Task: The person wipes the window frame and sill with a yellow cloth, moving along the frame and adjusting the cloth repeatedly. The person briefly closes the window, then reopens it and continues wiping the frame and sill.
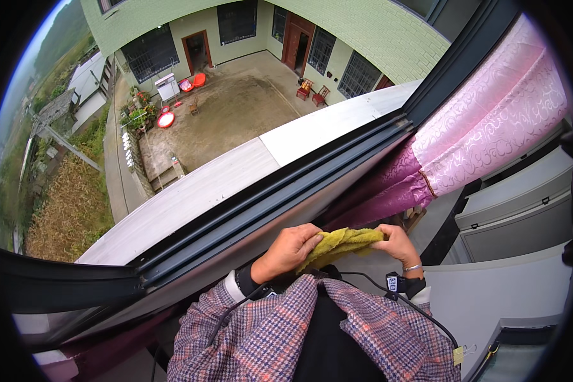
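A crumpled yellow-green cloth (342, 242) is stretched between both of my hands, close in front of my chest. My left hand (291, 250) grips its left end with the fingers curled over it. My right hand (396, 244) pinches the right end; a thin bracelet sits on that wrist. Both hands hover just inside the dark window track (261, 210), not touching it. A dark band with a small device is on each wrist.
The open window has a dark frame (63, 280) and a pale outer ledge (197, 191), with a courtyard far below. A pink and purple curtain (477, 134) hangs to the right. Grey cabinets (522, 210) stand at the right, and a grey surface (496, 293) lies below them.
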Motion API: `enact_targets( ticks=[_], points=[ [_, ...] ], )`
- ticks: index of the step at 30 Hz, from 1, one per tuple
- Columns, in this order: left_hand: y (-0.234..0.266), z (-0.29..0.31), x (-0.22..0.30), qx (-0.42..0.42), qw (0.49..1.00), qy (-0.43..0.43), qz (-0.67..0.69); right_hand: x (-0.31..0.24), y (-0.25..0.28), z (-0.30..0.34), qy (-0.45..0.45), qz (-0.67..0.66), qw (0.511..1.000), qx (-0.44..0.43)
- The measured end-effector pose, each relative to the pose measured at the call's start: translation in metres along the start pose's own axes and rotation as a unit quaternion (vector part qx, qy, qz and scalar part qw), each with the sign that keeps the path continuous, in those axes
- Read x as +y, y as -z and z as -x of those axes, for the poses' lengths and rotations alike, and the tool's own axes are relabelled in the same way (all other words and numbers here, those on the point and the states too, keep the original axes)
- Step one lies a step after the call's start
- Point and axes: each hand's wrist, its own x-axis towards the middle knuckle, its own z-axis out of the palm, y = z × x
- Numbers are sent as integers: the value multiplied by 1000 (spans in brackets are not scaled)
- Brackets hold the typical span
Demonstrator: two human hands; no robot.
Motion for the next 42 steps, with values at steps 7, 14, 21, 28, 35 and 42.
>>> enact_targets(
  ticks=[7,14,21,28,35,42],
  points=[
    [21,20,35,52,995,26,-78,-69,56,-11,181,-378,908,3],
    [46,5,69,316,923,-12,-219,-168,54,-75,469,47,851,231],
    [40,-1,66,395,841,34,-368,-165,-46,-93,618,133,752,186],
    [22,-23,72,406,818,67,-402,-147,-44,-119,605,187,760,144],
    [-15,-124,63,141,865,20,-480,-86,66,-161,548,186,780,237],
    [-58,-249,13,75,876,4,-476,-37,150,-186,417,302,785,345]
  ],
)
